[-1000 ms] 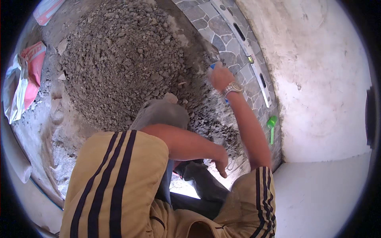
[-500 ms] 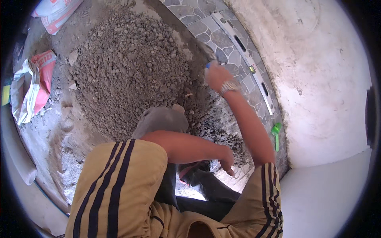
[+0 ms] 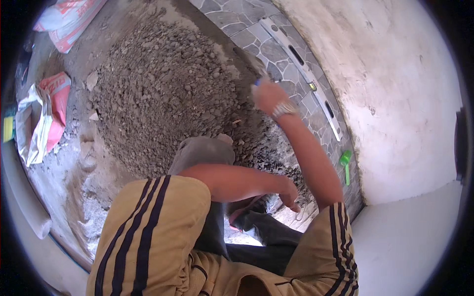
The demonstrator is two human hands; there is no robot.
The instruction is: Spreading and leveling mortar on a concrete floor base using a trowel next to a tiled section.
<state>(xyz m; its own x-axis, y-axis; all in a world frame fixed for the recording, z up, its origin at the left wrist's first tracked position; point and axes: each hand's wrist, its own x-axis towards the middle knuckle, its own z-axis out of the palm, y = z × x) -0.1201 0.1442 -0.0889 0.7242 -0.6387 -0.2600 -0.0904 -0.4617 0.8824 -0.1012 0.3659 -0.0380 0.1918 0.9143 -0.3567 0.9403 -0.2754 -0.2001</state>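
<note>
My right hand (image 3: 270, 98), with a metal watch on its wrist, is closed round the blue handle of a trowel (image 3: 255, 61). Its grey blade, a little blurred, points away from me along the edge of the stone-patterned tiles (image 3: 276, 52). Beside it spreads a broad heap of coarse grey sand and gravel mix (image 3: 163, 84). My left forearm rests across my bent knee. The left hand (image 3: 290, 195) hangs loosely past the knee with its fingers stretched downward and nothing visible in them.
A long spirit level (image 3: 301, 64) lies on the tiles near the stained wall (image 3: 380, 98). Closer to me is a green plastic mallet-shaped tool (image 3: 346, 160). An opened red-and-white sack (image 3: 55, 106) and another sack (image 3: 69, 22) lie left of the heap. A pale pipe-like roll (image 3: 29, 202) runs along the left.
The view has shifted slightly. The trowel blade has tilted and moved a little to the left at the tile edge, still in my right hand. My left hand has moved slightly right.
</note>
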